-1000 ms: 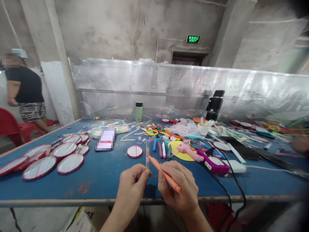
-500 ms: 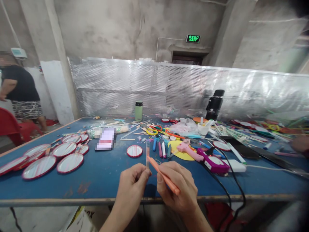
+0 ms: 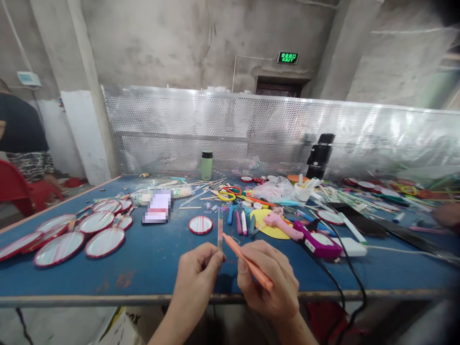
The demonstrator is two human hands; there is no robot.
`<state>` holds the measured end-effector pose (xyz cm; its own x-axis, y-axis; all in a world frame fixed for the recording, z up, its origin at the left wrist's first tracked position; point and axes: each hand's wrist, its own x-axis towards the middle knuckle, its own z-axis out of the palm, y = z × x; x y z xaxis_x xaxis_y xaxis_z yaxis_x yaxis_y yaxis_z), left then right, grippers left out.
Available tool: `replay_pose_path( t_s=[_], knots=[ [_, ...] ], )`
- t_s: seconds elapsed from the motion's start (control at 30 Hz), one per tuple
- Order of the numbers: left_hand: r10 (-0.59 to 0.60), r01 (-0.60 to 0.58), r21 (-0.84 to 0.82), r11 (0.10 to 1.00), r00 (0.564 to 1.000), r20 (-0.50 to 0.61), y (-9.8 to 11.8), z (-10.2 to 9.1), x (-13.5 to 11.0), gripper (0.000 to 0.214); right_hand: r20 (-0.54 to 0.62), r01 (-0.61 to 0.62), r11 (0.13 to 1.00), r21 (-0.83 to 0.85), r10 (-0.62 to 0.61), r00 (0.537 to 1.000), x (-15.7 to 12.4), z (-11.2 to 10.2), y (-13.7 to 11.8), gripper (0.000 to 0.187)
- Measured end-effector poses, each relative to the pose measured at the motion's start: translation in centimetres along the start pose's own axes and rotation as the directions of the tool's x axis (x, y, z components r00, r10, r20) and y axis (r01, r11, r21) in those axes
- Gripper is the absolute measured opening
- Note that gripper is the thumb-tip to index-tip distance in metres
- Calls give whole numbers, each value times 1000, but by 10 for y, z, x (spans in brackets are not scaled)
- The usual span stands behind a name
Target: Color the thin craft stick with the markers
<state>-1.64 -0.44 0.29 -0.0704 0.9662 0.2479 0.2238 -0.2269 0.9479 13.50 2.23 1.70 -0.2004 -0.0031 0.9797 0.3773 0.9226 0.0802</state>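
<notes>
My left hand [image 3: 198, 274] pinches the lower end of a thin flat stick [image 3: 220, 229] and holds it upright over the near edge of the blue table [image 3: 151, 258]. My right hand [image 3: 269, 282] grips an orange marker [image 3: 247, 262] like a pen. The marker's tip touches the stick just above my left fingers. Both hands sit close together, a little above the table's front edge.
Several red-rimmed round discs [image 3: 72, 235] lie at the left, one more disc [image 3: 200, 224] sits ahead. Markers [image 3: 239, 221], a pink glue gun [image 3: 283, 225], a purple device [image 3: 318, 243] with black cables, scissors and sticks clutter the right. A person [image 3: 21, 139] stands at far left.
My hands and the stick stay almost still; the marker shifts slightly right and down. The person at the far left has walked further out of view.
</notes>
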Motion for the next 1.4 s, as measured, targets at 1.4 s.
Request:
replay_pose_path(
  t_s=[1.4],
  knots=[
    [-2, 1, -40, 999, 1000, -3, 1, 0, -1, 36, 9, -17, 999, -43, 18, 1000, -2, -2, -3, 21]
  ],
)
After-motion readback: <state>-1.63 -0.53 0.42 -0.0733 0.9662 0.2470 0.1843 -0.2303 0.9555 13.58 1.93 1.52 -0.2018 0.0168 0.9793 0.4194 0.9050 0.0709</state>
